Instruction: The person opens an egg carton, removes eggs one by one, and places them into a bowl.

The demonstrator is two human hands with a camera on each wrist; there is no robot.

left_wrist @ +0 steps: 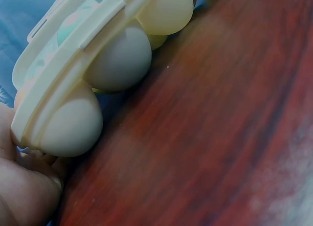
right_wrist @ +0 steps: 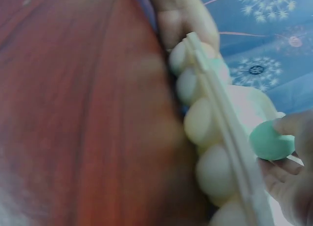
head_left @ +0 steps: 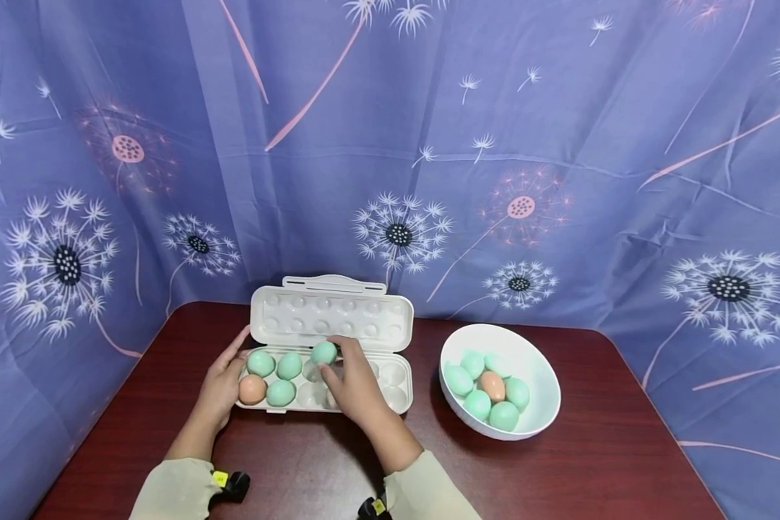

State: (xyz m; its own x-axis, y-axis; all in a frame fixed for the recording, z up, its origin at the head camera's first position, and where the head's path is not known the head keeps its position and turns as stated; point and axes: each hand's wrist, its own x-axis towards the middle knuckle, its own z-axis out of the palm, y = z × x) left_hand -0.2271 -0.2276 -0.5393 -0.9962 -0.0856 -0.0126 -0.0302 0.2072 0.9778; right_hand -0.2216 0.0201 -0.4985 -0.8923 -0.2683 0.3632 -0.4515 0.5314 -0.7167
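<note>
My right hand pinches a green egg between thumb and fingers, over the back row of the white egg carton. The right wrist view shows that egg close beside the carton's rim, fingertips on it. My left hand rests against the carton's left end, its index finger stretched along the side. At that end sit three green eggs and one brown egg. From the left wrist, the carton's rounded cups show from below, with part of the left hand at the corner.
The carton's lid stands open at the back, near a blue dandelion-print curtain. To the right, a white bowl holds several green eggs and one brown egg. Everything rests on a dark red wooden table.
</note>
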